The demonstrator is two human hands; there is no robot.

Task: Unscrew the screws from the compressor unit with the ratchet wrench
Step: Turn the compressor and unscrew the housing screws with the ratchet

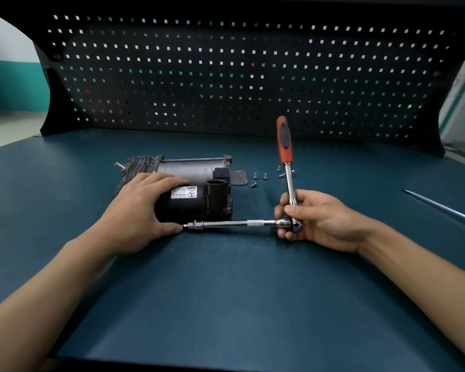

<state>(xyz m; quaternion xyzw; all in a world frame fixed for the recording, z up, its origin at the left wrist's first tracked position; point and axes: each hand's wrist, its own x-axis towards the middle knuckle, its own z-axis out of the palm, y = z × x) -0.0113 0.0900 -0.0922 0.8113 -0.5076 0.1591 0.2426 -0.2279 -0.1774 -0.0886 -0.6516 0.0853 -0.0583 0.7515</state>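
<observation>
Compressor unit (pixel 188 205) lies on its side mid-surface (pixel 226 291), label towards us. We judge it heavy and rigid: cast metal end, steel can, black housing. It won't flex, but the round body could roll under torque, so it needs pinning. Best hold is across the black housing, clear of the plastic connector sockets, which look like the fragile bits.

Left hand (pixel 140 208) does just that: palm on the housing, fingers curled over the top, thumb down at the near lower edge, gripping. The thumb touches the tip of the extension bar (pixel 234 224). We can't tell if the bit sits in a screw head; the thumb hides it.

Ratchet wrench (pixel 285 146): stiff chrome, likely slippery on the shank. The red rubber handle is the place for leverage. Right hand (pixel 314 218) instead pinches the shank just above the head, remaining fingers wrapped round the head end. Handle points up and away from us; the extension runs level and leftward, just above the surface. We read that grip as suited to aligning, not to breaking a tight screw.

Several loose screws (pixel 265 176) lie just right of the unit.
</observation>
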